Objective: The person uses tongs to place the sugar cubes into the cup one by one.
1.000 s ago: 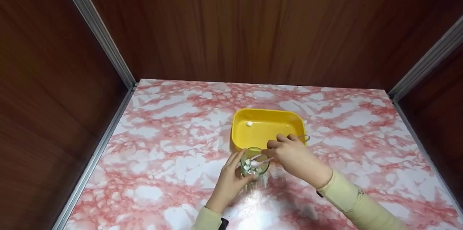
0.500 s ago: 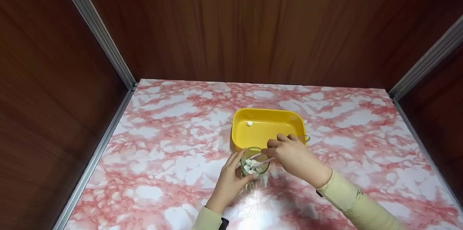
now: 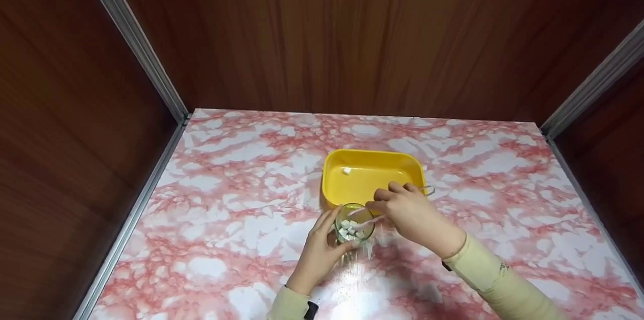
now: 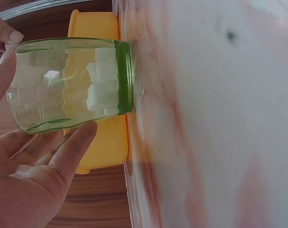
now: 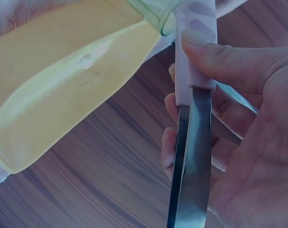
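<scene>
My left hand [image 3: 316, 252] curves around a clear green-tinted drinking glass [image 4: 123, 78], which stands upright on the table. Several small white cubes [image 3: 349, 230] lie at the bottom of the glass. With my right hand [image 3: 411, 212] I grip a pair of tongs [image 5: 197, 152] with pink tips and metal arms. The tips reach into the mouth of the glass, spread apart, and no cube shows between them. Just behind the glass is a yellow rectangular tub [image 3: 326, 184]. One white cube [image 3: 346, 171] sits inside it, toward the left.
The table [image 3: 241, 194] has a red and white marbled top. Brown wood-look panels [image 3: 322, 33] enclose it at the back and both sides, with grey metal strips [image 3: 141, 41] at the corners. The tub touches or nearly touches the glass.
The tongs' tips have parted and the cube between them has dropped among the others in the glass. My right hand has risen slightly, away from the glass. The left hand stays put.
</scene>
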{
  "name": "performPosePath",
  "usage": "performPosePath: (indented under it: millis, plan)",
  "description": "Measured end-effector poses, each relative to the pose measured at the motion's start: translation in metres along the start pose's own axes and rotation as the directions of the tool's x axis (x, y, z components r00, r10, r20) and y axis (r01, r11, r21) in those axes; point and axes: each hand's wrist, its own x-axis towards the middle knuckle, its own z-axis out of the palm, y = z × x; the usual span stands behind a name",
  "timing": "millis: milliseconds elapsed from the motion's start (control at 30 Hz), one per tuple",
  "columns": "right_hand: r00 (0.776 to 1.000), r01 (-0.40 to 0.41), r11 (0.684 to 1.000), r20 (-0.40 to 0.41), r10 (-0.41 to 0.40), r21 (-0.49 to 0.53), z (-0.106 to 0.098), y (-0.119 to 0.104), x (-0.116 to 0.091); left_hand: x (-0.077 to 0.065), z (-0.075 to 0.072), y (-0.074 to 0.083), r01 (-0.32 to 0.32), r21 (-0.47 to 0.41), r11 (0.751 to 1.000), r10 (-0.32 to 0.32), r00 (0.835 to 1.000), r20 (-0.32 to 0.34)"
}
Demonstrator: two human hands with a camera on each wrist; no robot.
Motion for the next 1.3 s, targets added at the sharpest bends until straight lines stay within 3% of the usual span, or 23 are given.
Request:
performPosePath:
  millis: [300, 633, 967, 1300]
  plan:
    - [1.0, -0.009, 1.0, -0.014, 0.008, -0.014, -0.013, 0.008, 0.005, 0.0, -0.001, 0.001, -0.015, 0.055, 0.998, 0.016, 1.0, -0.01]
    - [0.996, -0.084, 0.996, 0.028, 0.082, 0.04, -0.024, 0.02, 0.011, 0.0, 0.0, 0.001, -0.007, 0.084, 0.996, 0.008, 1.0, -0.015]
    - [0.994, -0.11, 0.991, 0.006, 0.11, 0.07, -0.019, 0.031, 0.018, 0.0, 0.0, 0.001, 0.015, 0.011, 1.0, -0.015, 1.0, -0.008]
    - [0.991, -0.136, 0.988, -0.003, 0.137, 0.077, -0.008, 0.041, 0.026, -0.001, 0.0, 0.002, 0.007, 0.017, 1.0, -0.007, 1.0, -0.008]
